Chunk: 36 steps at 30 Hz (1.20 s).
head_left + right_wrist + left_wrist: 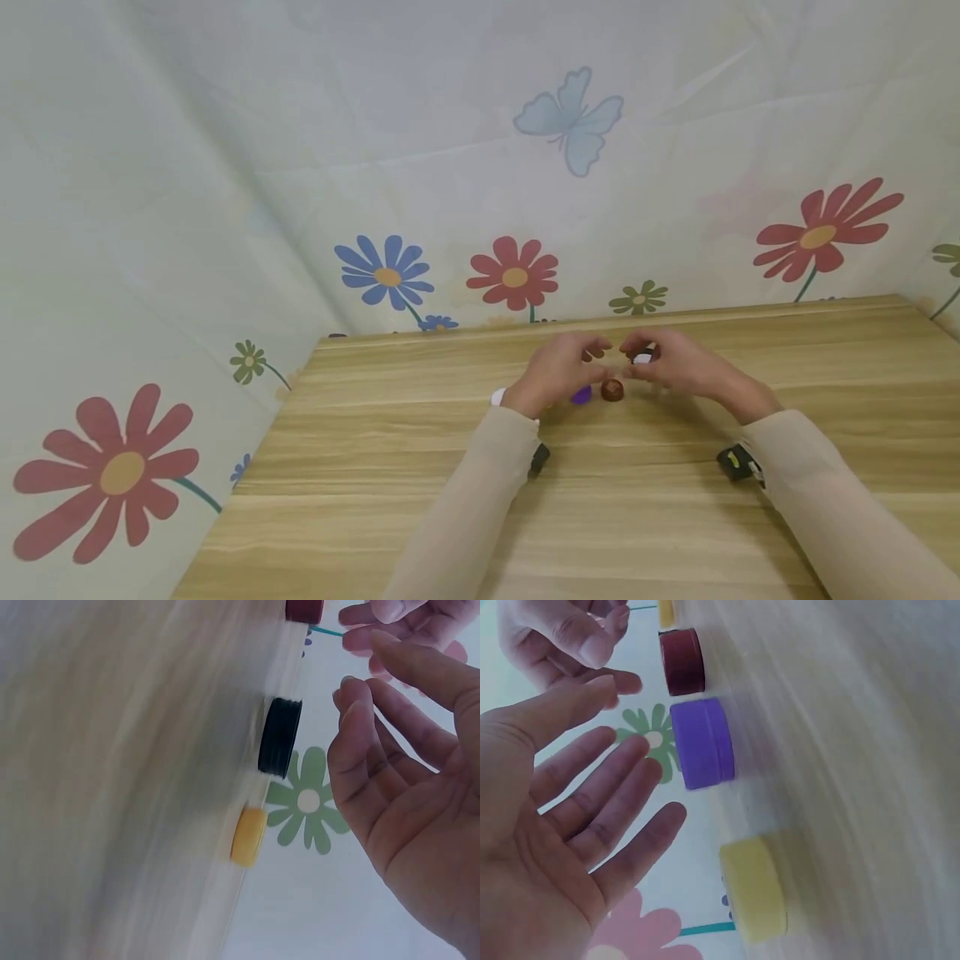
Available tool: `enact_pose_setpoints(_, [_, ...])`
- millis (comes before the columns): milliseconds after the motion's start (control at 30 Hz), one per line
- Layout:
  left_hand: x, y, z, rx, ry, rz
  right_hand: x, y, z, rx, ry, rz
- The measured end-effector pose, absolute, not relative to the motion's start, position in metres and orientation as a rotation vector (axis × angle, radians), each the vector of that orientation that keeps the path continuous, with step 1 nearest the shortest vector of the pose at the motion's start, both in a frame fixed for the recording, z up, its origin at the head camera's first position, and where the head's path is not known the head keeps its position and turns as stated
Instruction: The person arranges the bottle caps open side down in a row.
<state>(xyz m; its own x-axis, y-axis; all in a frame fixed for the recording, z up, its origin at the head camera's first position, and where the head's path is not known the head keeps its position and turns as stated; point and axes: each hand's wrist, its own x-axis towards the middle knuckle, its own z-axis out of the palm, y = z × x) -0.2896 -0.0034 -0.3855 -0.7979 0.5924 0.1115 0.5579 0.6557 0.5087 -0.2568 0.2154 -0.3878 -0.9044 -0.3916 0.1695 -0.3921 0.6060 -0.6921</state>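
My left hand (558, 371) hovers above the table with its fingers loosely spread and its palm bare. Facing it, my right hand (678, 362) has bent, relaxed fingers; nothing shows in its grasp. The fingertips of the two hands come close together. Below them sit round bottle caps: a dark red-brown one (612, 390), a purple one (703, 742) and a yellow one (754, 891) nearest my left hand. By my right hand stand a black cap (280, 737) and another yellow one (249, 837). Fingers partly hide the caps in the head view.
The wood-grain table (360, 467) runs back to a pale cloth (450, 167) printed with flowers and a butterfly. A small white piece (498, 397) shows beside my left wrist, its kind unclear. Dark wrist devices (735, 462) hang under both sleeves.
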Motion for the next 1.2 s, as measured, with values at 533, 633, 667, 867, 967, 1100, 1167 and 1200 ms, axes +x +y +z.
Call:
enact_pose_setpoints(533, [-0.294,0.028,-0.394,0.983,2.842,0.874,-0.257,0.236,-0.39,0.553,-2.834,1.271])
enact_pose_setpoints(633, [-0.293,0.033,-0.393,0.959,2.82,0.882,-0.259,0.239,-0.391,0.551,-2.841,1.23])
enact_pose_setpoints(667, [-0.292,0.034,-0.392,0.954,2.816,0.879,-0.259,0.239,-0.391,0.55,-2.843,1.217])
enact_pose_setpoints(867, [-0.292,0.039,-0.392,0.939,2.832,0.829,-0.261,0.24,-0.391,0.543,-2.868,1.143])
enact_pose_setpoints(967, [-0.294,0.042,-0.394,0.945,2.845,0.782,-0.262,0.24,-0.391,0.534,-2.885,1.104])
enact_pose_setpoints(1100, [-0.295,0.044,-0.396,0.947,2.839,0.766,-0.262,0.239,-0.39,0.527,-2.904,1.056])
enact_pose_setpoints(1167, [-0.295,0.045,-0.396,0.954,2.833,0.771,-0.263,0.24,-0.39,0.529,-2.912,1.044])
enact_pose_setpoints(1200, [-0.295,0.045,-0.397,0.956,2.83,0.773,-0.263,0.24,-0.39,0.53,-2.913,1.044])
